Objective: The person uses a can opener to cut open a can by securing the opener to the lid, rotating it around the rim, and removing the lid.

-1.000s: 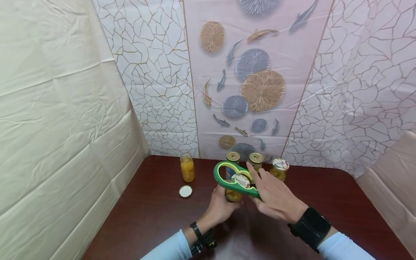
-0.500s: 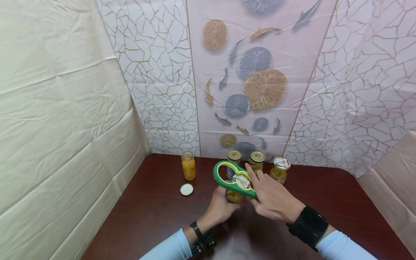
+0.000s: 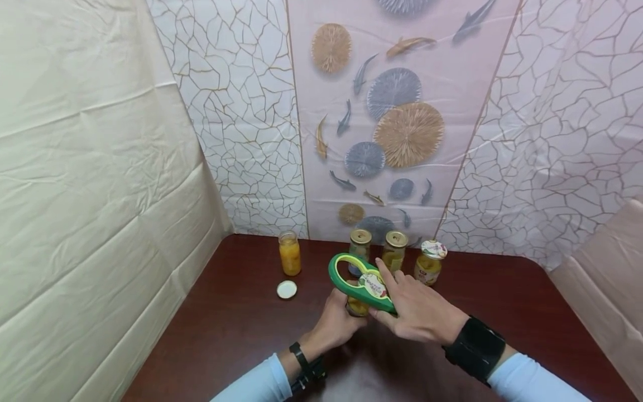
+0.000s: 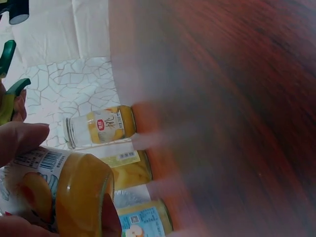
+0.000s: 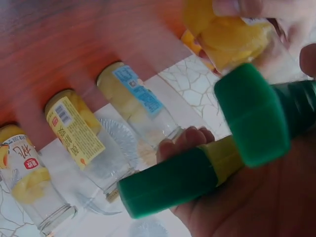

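In the head view my left hand (image 3: 335, 322) grips a glass jar of yellow fruit (image 3: 357, 306) above the table. Its thumb and fingers wrap the labelled side, as the left wrist view shows on the jar (image 4: 81, 192). A green jar opener (image 3: 346, 286) with a yellow-green inner edge sits around the jar's patterned lid (image 3: 373, 284). My right hand (image 3: 421, 308) holds the opener by its right end, index finger stretched along the top. The right wrist view shows the opener's green arms (image 5: 173, 185) against my palm, with the jar (image 5: 232, 39) just beyond.
An uncapped jar of orange fruit (image 3: 290, 258) stands at the back left, a loose lid (image 3: 287, 290) in front of it. Behind my hands stand two gold-lidded jars (image 3: 359, 239) and a jar with a patterned lid (image 3: 430, 264). A patterned cloth (image 3: 402, 134) hangs behind the table.
The opener's right end has swung slightly toward me with my right hand. Both hands and the jar sit a little nearer to me, so more of the back jars shows.
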`<state>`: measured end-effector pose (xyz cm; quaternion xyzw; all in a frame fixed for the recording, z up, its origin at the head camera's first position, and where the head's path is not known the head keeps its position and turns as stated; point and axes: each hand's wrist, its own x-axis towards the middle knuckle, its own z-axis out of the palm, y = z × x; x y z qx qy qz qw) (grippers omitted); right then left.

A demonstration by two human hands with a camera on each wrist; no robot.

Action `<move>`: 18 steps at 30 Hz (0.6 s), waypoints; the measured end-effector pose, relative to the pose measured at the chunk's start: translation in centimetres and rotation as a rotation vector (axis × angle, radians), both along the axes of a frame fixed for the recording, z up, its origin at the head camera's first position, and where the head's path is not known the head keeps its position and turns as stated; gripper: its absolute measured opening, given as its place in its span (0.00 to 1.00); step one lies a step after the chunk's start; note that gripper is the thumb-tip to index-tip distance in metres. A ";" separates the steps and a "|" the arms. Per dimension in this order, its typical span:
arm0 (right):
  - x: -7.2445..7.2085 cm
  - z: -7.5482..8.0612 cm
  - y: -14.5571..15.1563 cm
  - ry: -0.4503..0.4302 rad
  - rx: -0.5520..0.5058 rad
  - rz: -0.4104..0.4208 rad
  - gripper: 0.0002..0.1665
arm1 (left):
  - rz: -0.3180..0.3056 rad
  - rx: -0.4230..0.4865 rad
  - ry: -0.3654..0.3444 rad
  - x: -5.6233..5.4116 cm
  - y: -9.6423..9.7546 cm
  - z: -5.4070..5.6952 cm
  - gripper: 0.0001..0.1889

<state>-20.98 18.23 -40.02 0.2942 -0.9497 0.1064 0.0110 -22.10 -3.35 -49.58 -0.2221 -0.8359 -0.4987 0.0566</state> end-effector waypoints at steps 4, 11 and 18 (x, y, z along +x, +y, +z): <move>0.3 -0.5 -0.3 0.035 0.010 -0.014 0.60 | -0.001 -0.020 0.048 -0.2 -0.2 0.1 0.35; 0.5 -1.2 -0.4 -0.004 -0.004 -0.026 0.57 | 0.007 -0.047 0.026 -0.1 -0.4 -0.3 0.34; 0.2 -2.2 0.2 0.039 0.026 0.037 0.53 | -0.058 -0.055 -0.060 0.0 -1.1 -0.5 0.35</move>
